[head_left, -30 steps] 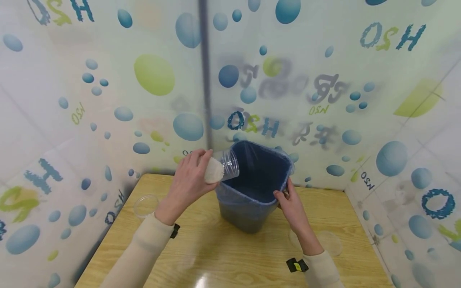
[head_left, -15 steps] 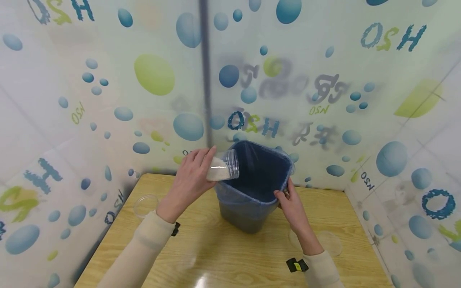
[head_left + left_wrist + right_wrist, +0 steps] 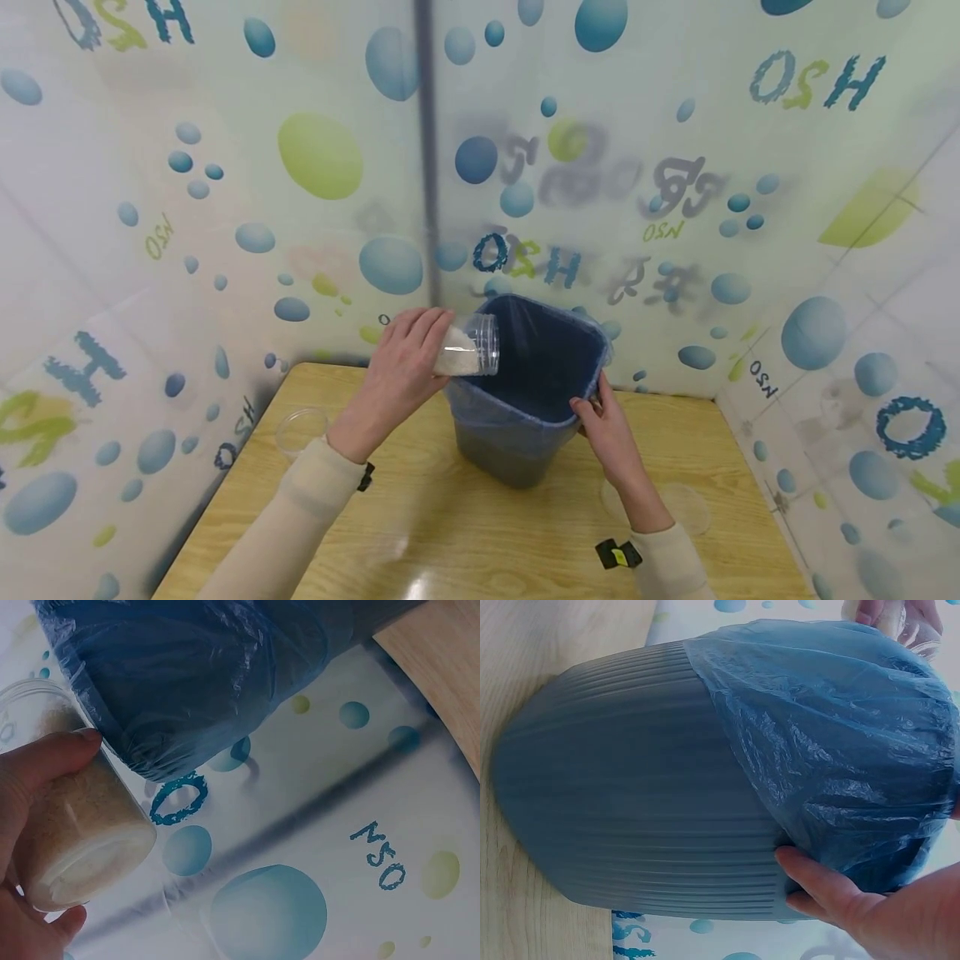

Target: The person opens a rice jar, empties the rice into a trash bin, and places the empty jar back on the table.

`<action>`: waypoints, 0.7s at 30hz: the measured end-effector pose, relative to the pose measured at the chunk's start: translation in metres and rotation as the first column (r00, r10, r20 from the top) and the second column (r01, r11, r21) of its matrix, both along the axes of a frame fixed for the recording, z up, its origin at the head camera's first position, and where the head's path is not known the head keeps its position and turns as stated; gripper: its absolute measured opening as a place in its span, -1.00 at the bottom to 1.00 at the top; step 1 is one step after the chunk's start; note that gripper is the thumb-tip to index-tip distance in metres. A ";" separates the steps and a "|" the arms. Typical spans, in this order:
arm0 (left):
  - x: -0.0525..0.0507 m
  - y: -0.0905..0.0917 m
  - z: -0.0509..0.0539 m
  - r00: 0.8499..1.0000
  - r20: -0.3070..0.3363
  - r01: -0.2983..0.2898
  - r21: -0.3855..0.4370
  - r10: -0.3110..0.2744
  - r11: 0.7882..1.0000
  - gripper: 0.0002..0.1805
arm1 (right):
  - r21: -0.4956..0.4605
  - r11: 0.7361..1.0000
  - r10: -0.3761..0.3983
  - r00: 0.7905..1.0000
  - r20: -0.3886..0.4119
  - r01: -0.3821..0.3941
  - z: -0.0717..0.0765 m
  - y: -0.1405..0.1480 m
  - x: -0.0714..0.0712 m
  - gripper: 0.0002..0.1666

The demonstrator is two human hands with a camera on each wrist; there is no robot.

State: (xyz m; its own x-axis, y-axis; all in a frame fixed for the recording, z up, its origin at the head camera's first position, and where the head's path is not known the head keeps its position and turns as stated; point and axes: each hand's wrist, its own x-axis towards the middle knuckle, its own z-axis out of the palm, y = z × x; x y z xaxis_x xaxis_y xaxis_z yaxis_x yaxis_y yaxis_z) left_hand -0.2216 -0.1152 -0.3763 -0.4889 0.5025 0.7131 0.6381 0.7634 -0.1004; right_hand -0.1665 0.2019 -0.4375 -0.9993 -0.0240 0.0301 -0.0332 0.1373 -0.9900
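Observation:
My left hand (image 3: 405, 367) grips a clear jar (image 3: 468, 360) tipped on its side, its open mouth at the left rim of a dark blue bin (image 3: 495, 454). Pale grainy stuff lies inside the jar, and its exact kind cannot be told. In the left wrist view, my thumb and fingers curl round the jar (image 3: 86, 825) beside the bin's bag. A thin blue bin bag (image 3: 832, 742) lines the bin and folds down over its outside. With thumb and fingers, my right hand (image 3: 606, 433) holds the bin's right rim, and the bin stands somewhat tilted.
A clear round lid or dish (image 3: 302, 432) lies on the wooden table (image 3: 420, 533) at the left. Another faint clear round piece (image 3: 686, 510) is partly behind my right forearm. A patterned wall sheet (image 3: 375, 175) rises close behind the bin.
The jar has tipped further towards the bin since a second ago, and the grainy stuff in it has spread towards the mouth. My right hand and the bin have stayed in place.

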 end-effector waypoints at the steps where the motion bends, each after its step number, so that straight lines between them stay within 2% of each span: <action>1: 0.000 0.000 0.000 1.000 0.000 0.000 -0.003 0.000 1.000 -0.01 | 0.000 1.000 0.000 1.000 0.001 0.000 0.000 0.000 0.000 -0.08; 21: 0.002 0.003 0.003 1.000 -0.008 -0.016 -0.032 0.015 0.999 0.05 | 0.009 1.000 -0.018 1.000 0.002 0.018 -0.003 0.000 -0.002 -0.07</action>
